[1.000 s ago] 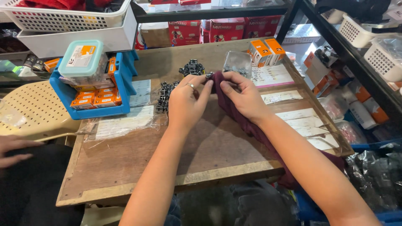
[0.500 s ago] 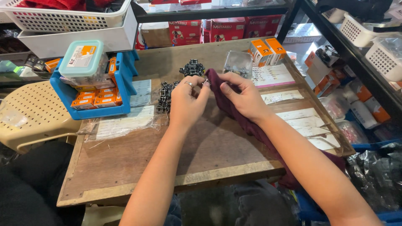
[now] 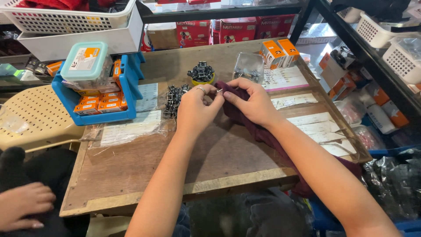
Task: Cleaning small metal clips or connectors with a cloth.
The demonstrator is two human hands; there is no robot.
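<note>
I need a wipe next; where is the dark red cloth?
Head view: the dark red cloth lies right of centre on the wooden table, under the right hand.

Small metal piece [image 3: 219, 91] between hands too tiny to identify; maroon cloth [image 3: 245, 115] partly hidden.

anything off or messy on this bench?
Nothing spilled or damaged. The dark red cloth trails off the wooden board's front-right edge, under the right hand. Small metal parts sit loose beside the left hand.
</note>
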